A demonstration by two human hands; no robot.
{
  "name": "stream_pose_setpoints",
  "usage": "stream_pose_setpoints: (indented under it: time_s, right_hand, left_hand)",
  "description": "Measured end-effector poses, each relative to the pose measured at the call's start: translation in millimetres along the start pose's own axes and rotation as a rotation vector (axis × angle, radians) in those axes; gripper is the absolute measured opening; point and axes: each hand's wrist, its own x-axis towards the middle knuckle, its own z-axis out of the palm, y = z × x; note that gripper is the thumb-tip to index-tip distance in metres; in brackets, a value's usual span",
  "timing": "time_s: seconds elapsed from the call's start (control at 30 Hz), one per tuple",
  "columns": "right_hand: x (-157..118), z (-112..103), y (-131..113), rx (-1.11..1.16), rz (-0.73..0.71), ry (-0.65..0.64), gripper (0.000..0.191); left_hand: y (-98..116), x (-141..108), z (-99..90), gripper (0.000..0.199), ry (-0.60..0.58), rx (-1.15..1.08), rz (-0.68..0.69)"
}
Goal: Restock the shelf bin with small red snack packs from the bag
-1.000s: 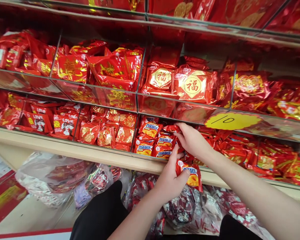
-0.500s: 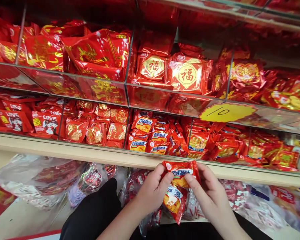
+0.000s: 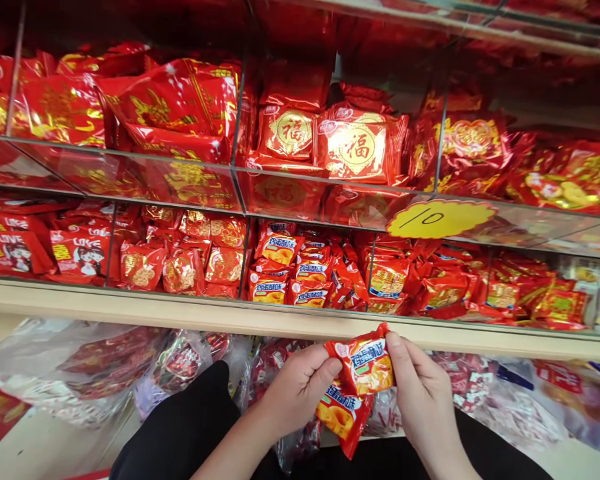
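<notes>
Between my two hands is a small red-and-yellow snack packet (image 3: 367, 367) with blue-and-white lettering, pictured side facing me and slightly tilted. My left hand (image 3: 303, 383) pinches its left edge between thumb and fingers. The thumb and fingers of my right hand (image 3: 423, 383) close on its right edge. A second packet (image 3: 339, 410) of the same kind hangs just below, partly covered by the first and by my left hand; it appears to be held by the left fingers too. Matching packets (image 3: 310, 269) sit stacked in the lower shelf compartment ahead.
Clear-fronted shelf compartments hold many red snack packets. A yellow price tag (image 3: 440, 219) marked 10 is fixed to the upper row's front. Below the pale shelf edge (image 3: 130, 307) lie filled plastic bags (image 3: 75, 360). My dark-clothed knees (image 3: 180, 427) are close under my hands.
The upper packet has turned, its right end rising, and my right hand's grip has moved to its right corner. The lower packet has shifted slightly left and down. The view has shifted slightly right.
</notes>
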Motion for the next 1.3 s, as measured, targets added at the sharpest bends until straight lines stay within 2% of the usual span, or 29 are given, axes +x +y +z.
stream_pose_setpoints:
  time_s: [0.1,0.23,0.37,0.5,0.63,0.77,0.83,0.9,1.03,1.2,1.23,1.3]
  right_hand:
    - [-0.9,1.2,7.5,-0.018,-0.026,0.073,0.038]
    - [-2.9,3.3,11.4,-0.004,-0.044,0.096,0.039]
    - [-2.9,2.4,15.8,-0.081,-0.097,0.134,0.038]
    - [-1.9,0.2,22.1,-0.172,-0.166,0.18,0.038]
    - [-1.9,-2.3,22.1,-0.22,-0.19,0.178,0.039]
    - [-3.6,-4.8,15.9,-0.164,-0.104,0.167,0.038]
    - [-3.5,-5.8,12.5,-0.055,0.007,0.11,0.037]
    - [-1.9,-6.8,8.6,0.087,0.104,-0.005,0.036]
    - [3.6,-7.9,-1.6,0.272,0.164,-0.181,0.03]
    - [6.1,-4.9,-14.6,0.431,0.285,-0.241,0.022]
    - [6.2,-4.4,-18.4,0.437,0.272,-0.256,0.023]
    - [7.6,-4.8,-28.0,0.397,0.201,-0.323,0.042]
  left_hand:
    - [-1.3,-0.6,1.7,0.031,-0.008,-0.069,-0.037]
    - [-6.9,-1.6,5.4,0.029,-0.007,-0.21,-0.078]
    - [-10.5,-1.8,7.5,0.037,-0.079,-0.278,-0.118]
    - [-10.1,-2.0,9.8,0.025,-0.086,-0.218,-0.189]
    - [-8.9,-3.5,10.6,0.018,-0.081,-0.074,-0.143]
    - [-9.6,-5.4,3.4,0.021,-0.102,0.014,-0.146]
    - [-9.2,-6.2,-2.1,0.022,-0.125,-0.017,-0.152]
    - [-7.6,-7.3,-7.1,0.022,-0.17,-0.055,-0.152]
    - [-3.1,-9.3,-14.0,0.023,-0.245,-0.038,-0.156]
    - [-1.8,-10.6,-21.0,0.024,-0.144,-0.107,-0.128]
    - [-2.1,-11.0,-22.5,0.024,-0.126,-0.137,-0.122]
    - [-2.9,-12.0,-25.3,0.022,-0.112,-0.195,-0.126]
